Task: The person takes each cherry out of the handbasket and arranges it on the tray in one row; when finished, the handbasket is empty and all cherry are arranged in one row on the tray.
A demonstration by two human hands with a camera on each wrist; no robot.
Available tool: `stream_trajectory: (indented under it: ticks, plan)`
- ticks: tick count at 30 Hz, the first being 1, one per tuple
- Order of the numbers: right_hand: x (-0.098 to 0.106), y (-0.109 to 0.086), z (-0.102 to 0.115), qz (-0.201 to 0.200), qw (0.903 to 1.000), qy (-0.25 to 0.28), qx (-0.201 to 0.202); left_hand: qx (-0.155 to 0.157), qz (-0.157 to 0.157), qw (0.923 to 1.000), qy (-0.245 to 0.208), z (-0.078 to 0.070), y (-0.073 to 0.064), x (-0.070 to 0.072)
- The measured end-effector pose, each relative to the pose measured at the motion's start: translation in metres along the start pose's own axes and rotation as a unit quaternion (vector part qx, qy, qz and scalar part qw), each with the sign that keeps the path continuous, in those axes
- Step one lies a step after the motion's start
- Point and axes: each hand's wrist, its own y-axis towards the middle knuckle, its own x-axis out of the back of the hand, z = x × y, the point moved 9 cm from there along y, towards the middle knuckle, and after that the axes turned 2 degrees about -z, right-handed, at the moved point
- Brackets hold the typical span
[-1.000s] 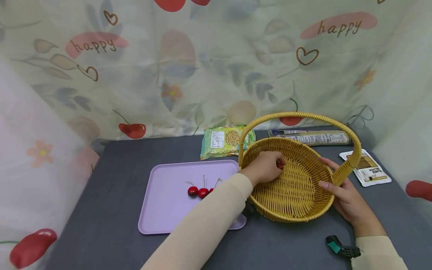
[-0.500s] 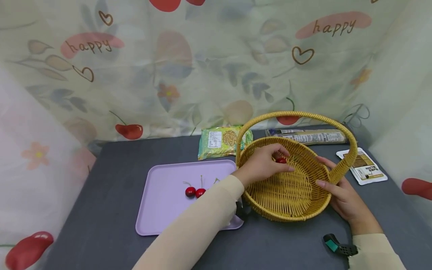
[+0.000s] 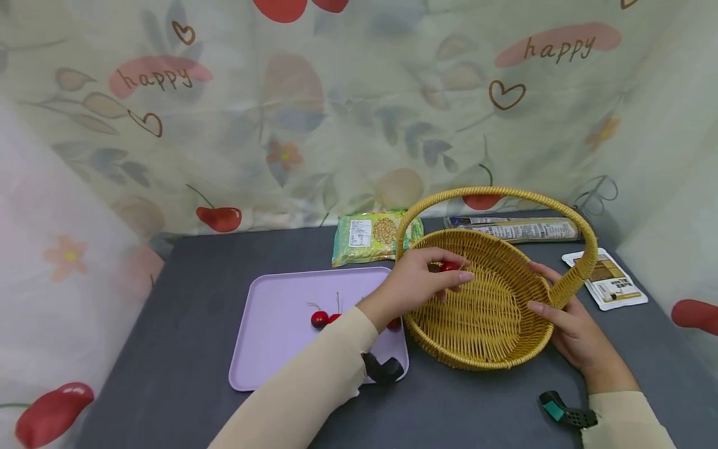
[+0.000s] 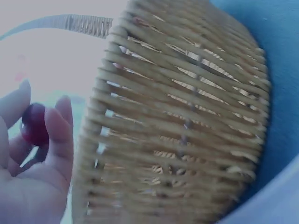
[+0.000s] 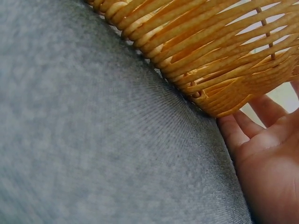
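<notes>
In the head view my left hand (image 3: 415,280) is over the left rim of a yellow wicker basket (image 3: 493,318), its fingers pinching a dark red cherry (image 3: 450,266). The left wrist view shows this cherry (image 4: 35,124) between thumb and fingers, beside the woven basket wall (image 4: 177,116). At the basket's right side, near the foot of the handle, my right hand (image 3: 580,330) grips the rim with the thumb over the edge. More cherries (image 3: 320,320) with stems lie on a lilac tray (image 3: 263,349), partly hidden by my left forearm.
Behind the tray lies a green-yellow food packet (image 3: 364,240). A long clear-wrapped pack (image 3: 527,229) is at the back behind the basket. A white and brown packet (image 3: 608,280) lies to the right. A patterned curtain (image 3: 359,112) hangs behind the grey table (image 3: 168,349).
My left hand has moved left from inside the basket toward its left rim, keeping the cherry between its fingers. The right hand and the basket have stayed in place.
</notes>
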Motion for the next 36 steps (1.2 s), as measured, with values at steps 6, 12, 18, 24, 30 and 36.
stream_trajectory:
  ticks: [6, 12, 18, 24, 30, 36]
  plan:
    - [0.000, 0.001, 0.000, -0.008, 0.9999, -0.006, -0.001, -0.019, -0.010, 0.9996, -0.020, -0.001, -0.026, 0.009]
    - [-0.001, -0.001, 0.000, -0.013, 0.9999, -0.003, -0.007, -0.039, -0.003, 0.9985, -0.038, -0.003, -0.056, 0.019]
    - [-0.002, -0.001, 0.001, -0.011, 0.9999, -0.001, -0.003, -0.031, -0.035, 0.9987, -0.022, 0.002, -0.086, 0.046]
    - [-0.002, -0.001, 0.001, -0.010, 0.9999, 0.002, -0.005, -0.037, -0.090, 0.9951, -0.019, 0.016, -0.113, 0.082]
    - [-0.001, -0.001, 0.001, -0.010, 0.9999, 0.003, -0.005, -0.056, -0.135, 0.9891, -0.017, 0.032, -0.137, 0.115]
    - [-0.002, 0.000, 0.001, -0.007, 1.0000, 0.005, -0.002, -0.062, -0.182, 0.9804, 0.044, 0.044, -0.161, 0.144]
